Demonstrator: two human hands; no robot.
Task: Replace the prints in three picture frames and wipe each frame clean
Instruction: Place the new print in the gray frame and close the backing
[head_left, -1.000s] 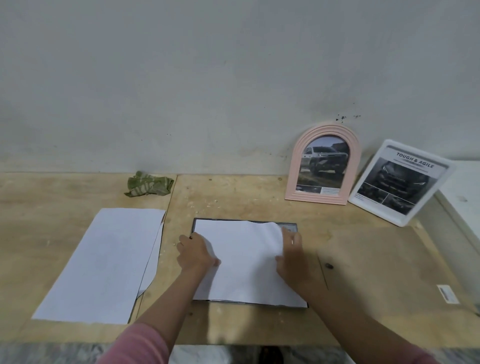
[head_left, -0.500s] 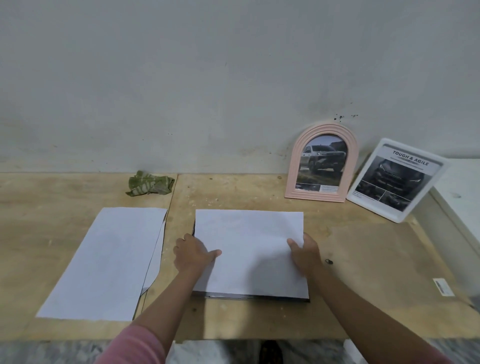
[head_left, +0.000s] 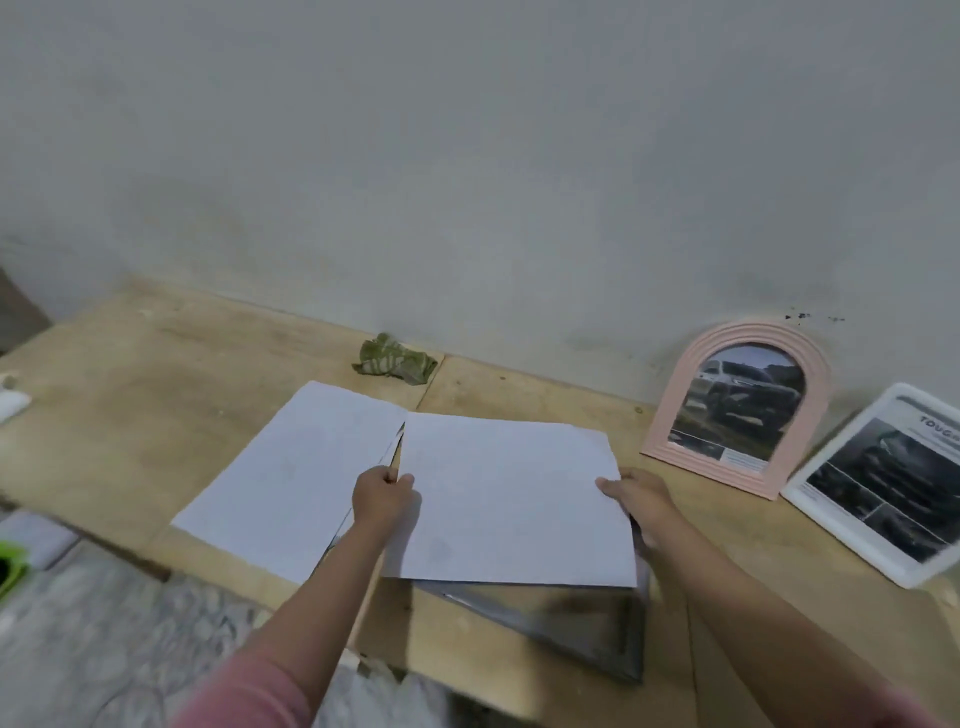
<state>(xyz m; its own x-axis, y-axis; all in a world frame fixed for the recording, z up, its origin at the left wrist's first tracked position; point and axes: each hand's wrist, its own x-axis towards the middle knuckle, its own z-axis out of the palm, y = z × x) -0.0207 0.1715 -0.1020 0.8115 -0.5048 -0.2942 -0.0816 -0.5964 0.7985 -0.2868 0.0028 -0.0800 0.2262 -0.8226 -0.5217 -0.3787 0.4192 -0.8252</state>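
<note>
Both hands hold a white sheet (head_left: 511, 499) by its side edges above a dark frame (head_left: 587, 629) lying flat on the wooden table (head_left: 130, 374). Left hand (head_left: 382, 496) pinches the left edge with curled fingers; right hand (head_left: 636, 491) grips the right edge. More white paper (head_left: 291, 467) lies just left.

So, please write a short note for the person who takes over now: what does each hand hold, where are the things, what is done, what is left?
Left hand and right hand each pinch a side edge of the white sheet, held over the dark frame lying on the table.
Other white sheets lie to the left; the green cloth is by the wall.
Pink arched frame and white frame lean at the wall with car prints in them.
Left: whether the dark frame has its print is hidden; the cloth lies unused.
</note>
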